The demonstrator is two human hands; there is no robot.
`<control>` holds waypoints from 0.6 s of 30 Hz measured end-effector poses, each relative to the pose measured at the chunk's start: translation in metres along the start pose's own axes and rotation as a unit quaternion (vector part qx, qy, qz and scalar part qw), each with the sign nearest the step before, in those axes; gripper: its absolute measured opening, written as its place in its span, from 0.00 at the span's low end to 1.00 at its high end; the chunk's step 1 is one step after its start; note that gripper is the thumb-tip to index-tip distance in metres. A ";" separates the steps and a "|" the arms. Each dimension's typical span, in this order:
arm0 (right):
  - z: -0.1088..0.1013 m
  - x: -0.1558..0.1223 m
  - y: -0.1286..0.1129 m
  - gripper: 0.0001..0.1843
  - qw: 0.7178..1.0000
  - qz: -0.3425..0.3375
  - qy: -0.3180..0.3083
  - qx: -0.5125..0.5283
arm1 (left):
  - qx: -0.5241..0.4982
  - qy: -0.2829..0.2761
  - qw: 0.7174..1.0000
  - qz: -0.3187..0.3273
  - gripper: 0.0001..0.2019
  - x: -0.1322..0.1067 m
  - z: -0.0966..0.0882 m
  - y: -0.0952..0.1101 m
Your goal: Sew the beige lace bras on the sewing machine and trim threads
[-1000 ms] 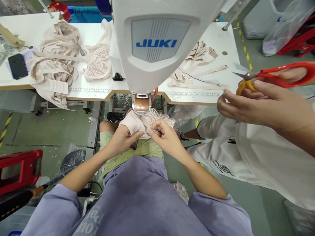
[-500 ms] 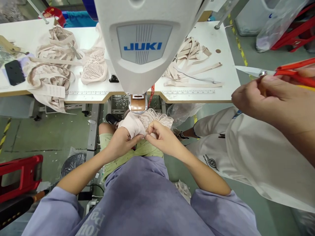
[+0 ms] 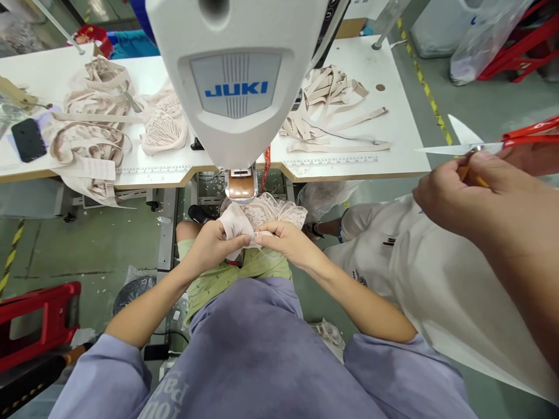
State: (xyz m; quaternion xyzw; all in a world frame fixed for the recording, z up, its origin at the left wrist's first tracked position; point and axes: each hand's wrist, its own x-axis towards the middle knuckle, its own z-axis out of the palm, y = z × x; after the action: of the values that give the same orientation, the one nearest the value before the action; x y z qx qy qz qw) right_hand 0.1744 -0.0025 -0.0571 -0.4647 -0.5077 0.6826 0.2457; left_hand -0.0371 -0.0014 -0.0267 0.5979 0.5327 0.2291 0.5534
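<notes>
A white table point(image 3: 393, 75) carries a pale sewing machine point(image 3: 238, 87) at its middle. Left of the machine lie heaped beige lace garments point(image 3: 94, 116) and, near the far left edge, a black phone point(image 3: 28, 139); right of it lies a loose tangle of beige strips point(image 3: 325, 102)

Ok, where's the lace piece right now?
In the head view, the lace piece is at centre frame, just below the sewing machine, pinched over the lap between the left hand and the right hand.
</notes>
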 end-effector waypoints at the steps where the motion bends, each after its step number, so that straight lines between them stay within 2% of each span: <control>1: 0.001 0.000 0.002 0.17 1.000 0.009 -0.004 0.029 | -0.006 -0.004 1.000 -0.006 0.16 0.001 0.000 -0.001; 3: 0.004 0.001 0.004 0.18 0.997 0.019 -0.008 0.072 | -0.014 -0.009 1.000 -0.016 0.17 0.002 0.000 -0.003; 6: 0.005 0.001 0.005 0.19 0.994 0.028 -0.005 0.105 | -0.040 0.011 0.999 -0.020 0.16 0.002 0.002 -0.005; 10: 0.004 0.000 0.005 0.20 0.995 0.032 0.013 0.095 | -0.090 0.026 0.995 -0.020 0.15 0.002 0.009 -0.009; 14: 0.005 -0.002 -0.004 0.17 0.997 -0.017 0.067 -0.029 | -0.151 0.059 0.987 0.004 0.13 0.006 0.018 -0.005; 18: 0.000 -0.006 -0.023 0.09 0.965 -0.110 0.111 -0.210 | -0.142 0.050 0.988 0.022 0.12 0.003 0.012 0.013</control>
State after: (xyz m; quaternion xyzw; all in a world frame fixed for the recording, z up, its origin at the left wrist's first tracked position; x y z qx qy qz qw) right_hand 0.1740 0.0012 -0.0340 -0.5201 -0.6572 0.4734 0.2709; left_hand -0.0210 -0.0013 -0.0192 0.5128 0.5088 0.3438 0.6000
